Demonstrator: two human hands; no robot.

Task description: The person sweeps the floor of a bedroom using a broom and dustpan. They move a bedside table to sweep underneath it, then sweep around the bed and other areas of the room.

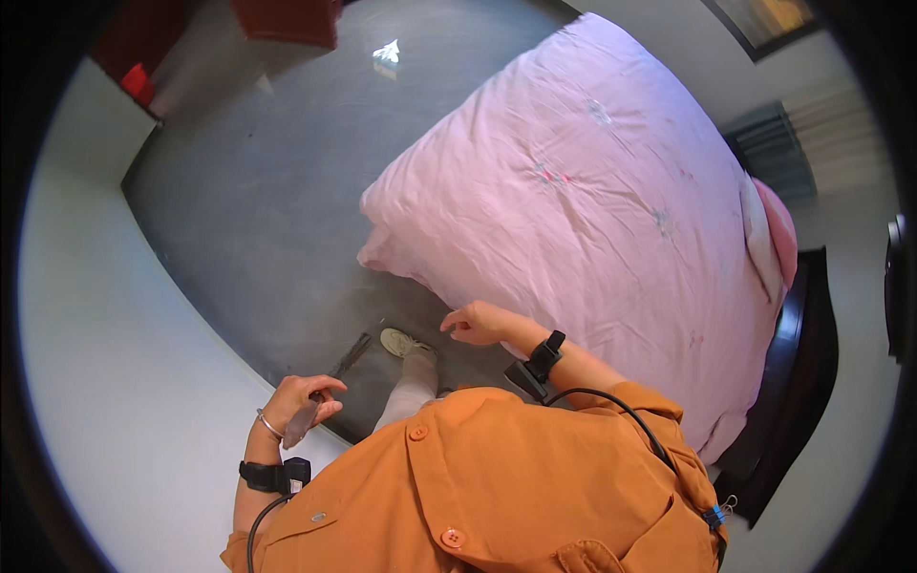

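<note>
My left hand (292, 401) grips a brush (352, 355) by its brownish handle, whose end sticks out below the palm. The brush's dark bristled part points forward over the floor, beside the white wall. Near the bed's lower edge, my right hand (478, 324) hangs with its fingers loosely bent and nothing in them. Behind that hand spreads a pink quilt (609, 215) with small embroidered flowers. The quilt is laid over the bed, lightly wrinkled, its near left corner drooping over the side.
A dark glossy headboard (806, 344) stands at the right, with a pink pillow (777, 225) beside it. The grey floor (272, 186) runs along a white wall (143, 372) at the left. Reddish-brown furniture (286, 21) stands at the far end. My shoe (398, 342) is on the floor.
</note>
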